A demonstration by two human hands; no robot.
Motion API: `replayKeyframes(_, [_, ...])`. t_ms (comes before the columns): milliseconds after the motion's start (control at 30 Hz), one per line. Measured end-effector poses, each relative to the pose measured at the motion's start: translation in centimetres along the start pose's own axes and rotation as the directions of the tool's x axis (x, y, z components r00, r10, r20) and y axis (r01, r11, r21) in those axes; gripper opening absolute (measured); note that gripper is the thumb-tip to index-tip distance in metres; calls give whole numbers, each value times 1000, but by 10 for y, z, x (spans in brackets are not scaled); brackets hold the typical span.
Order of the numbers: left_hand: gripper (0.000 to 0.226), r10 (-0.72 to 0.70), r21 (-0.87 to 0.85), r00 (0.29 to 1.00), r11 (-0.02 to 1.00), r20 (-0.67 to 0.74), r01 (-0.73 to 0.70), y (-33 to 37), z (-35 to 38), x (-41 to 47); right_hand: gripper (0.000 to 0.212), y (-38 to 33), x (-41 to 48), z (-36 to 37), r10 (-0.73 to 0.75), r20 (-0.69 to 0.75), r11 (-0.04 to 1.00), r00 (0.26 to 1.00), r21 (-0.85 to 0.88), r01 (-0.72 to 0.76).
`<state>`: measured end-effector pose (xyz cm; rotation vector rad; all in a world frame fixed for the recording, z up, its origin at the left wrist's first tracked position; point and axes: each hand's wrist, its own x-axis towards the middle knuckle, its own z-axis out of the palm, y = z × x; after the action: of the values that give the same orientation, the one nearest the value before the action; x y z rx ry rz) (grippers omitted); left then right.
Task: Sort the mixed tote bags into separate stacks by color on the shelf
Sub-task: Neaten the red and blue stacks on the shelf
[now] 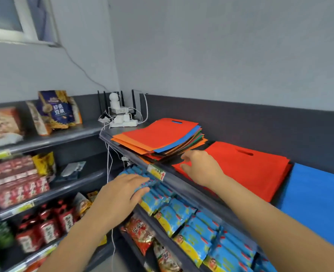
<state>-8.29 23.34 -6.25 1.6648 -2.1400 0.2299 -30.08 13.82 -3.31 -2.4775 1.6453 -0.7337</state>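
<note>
A mixed stack of tote bags lies on the top shelf, with a red bag on top and orange, blue and green edges showing beneath. To its right sits a red stack, then a blue stack at the far right. My right hand hovers over the left corner of the red stack, fingers loosely spread, holding nothing. Lower down, my left hand is flat, fingers extended toward the blue snack packets below the shelf edge.
A power strip, router and white chargers with trailing cables sit in the corner behind the mixed stack. Blue snack packets fill the shelf below. Left shelves hold snack bags and red bottles.
</note>
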Motion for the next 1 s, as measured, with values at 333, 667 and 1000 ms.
replayKeyframes(333, [40,-77,59,997,995,-5,78,-86,9,90,39,-10,145,47,-30,105,999,994,-7,31])
replayKeyframes(667, [41,97,-28,995,995,-32,-98,-152,36,186,47,-19,204,92,32,328,994,944,-108,4])
replayKeyframes(1000, [33,284,21,950,957,134,-289,-202,63,286,28,-2,208,74,77,-80,995,994,-57,-81])
